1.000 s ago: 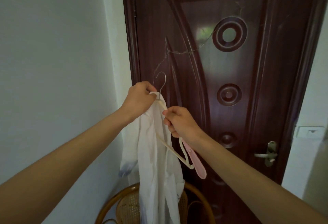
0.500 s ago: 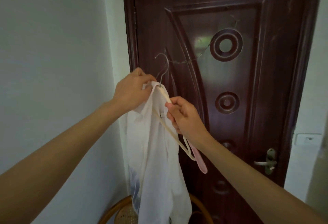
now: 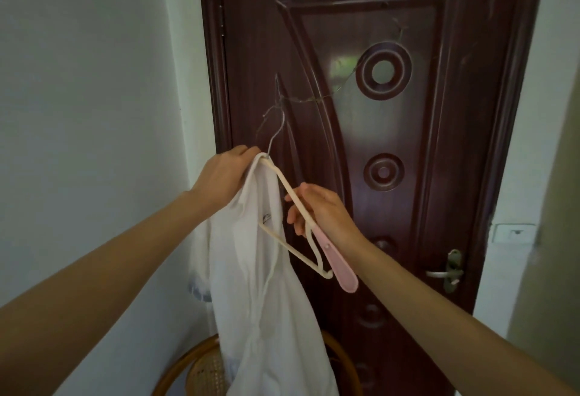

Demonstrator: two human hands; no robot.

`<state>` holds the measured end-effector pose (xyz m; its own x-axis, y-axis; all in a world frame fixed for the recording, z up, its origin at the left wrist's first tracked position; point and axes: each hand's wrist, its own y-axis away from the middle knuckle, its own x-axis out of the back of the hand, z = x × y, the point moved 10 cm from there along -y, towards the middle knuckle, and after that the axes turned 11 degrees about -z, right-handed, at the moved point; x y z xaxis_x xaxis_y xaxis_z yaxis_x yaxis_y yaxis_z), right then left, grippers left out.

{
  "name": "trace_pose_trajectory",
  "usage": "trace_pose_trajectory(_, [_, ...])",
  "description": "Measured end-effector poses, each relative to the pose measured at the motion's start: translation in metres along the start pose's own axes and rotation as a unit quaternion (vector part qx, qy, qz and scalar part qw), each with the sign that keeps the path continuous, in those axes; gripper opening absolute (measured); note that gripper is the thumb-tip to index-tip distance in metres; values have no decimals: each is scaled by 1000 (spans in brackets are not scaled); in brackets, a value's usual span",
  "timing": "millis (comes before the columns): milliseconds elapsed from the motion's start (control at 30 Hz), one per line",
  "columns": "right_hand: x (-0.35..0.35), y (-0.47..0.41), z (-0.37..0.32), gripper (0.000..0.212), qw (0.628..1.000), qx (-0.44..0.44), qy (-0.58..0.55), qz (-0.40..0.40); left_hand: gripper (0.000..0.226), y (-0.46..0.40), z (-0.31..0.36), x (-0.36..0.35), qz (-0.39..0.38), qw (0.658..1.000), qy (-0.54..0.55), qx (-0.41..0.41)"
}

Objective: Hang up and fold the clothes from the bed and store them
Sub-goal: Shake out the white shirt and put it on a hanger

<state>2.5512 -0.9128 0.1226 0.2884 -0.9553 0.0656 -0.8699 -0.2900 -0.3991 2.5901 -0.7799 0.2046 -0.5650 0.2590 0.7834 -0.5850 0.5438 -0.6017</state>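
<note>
Left hand grips white garment w/ hanger top; right hand holds hanger arm.

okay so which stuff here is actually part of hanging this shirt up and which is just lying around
In use: white garment, cream hanger, pink hanger, wire on the door, left hand, right hand.

Just there: door handle, wicker chair, wall switch.

a home, at a room's doorway. dark wood door with carved rings and a lever handle; white wall left of it, switch right, cane chair below.
</note>
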Motion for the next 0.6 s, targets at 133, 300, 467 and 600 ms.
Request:
trace_pose_trajectory(133, [9, 9, 47, 20, 993, -114, -21, 8, 32, 0, -12, -3, 14, 999, 9, 43])
trace_pose_trajectory(300, [-17, 13, 72, 53, 982, -171, 12, -80, 33, -5, -12, -1, 12, 998, -4, 57])
trace_pose_trajectory(467, [-22, 4, 79, 31, 951, -176, 250, -45, 31, -8, -5, 7, 28, 998, -9, 49])
trace_pose_trajectory(600, [-10, 1, 86, 20, 928, -167, 331, -14, 28, -6, -7, 10, 29, 999, -27, 36])
